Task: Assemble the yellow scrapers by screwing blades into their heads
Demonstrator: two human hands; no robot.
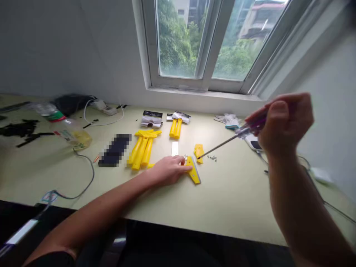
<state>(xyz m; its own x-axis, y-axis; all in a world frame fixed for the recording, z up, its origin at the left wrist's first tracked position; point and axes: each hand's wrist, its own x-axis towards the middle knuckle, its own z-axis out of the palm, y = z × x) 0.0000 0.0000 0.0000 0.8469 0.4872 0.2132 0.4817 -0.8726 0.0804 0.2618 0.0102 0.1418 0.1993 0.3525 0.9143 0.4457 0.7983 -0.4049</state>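
Note:
My left hand (168, 170) rests on the table, closed around a yellow scraper (195, 177) whose wide head carries a grey blade edge along its right side. The fingers hide most of its handle. Raised at the right, my right hand (283, 126) grips a screwdriver (222, 144) with a purple, clear-ended handle. Its long shaft points down-left, and the tip appears over a loose yellow plate (198, 150); contact I cannot tell. Several small screws (213, 158) lie right of that plate. Small metal pieces (186, 156) and a flat metal blade (175, 147) lie beyond my left fingers.
Several yellow handles (143, 150) and yellow head pieces lie left of centre. Two more handles (175, 128) and black packaging (151, 118) are farther back. A pixelated dark rectangle (115, 150), a plastic bottle (69, 129) and cables occupy the left. White gloves (228, 119) and a phone (254, 144) are at right.

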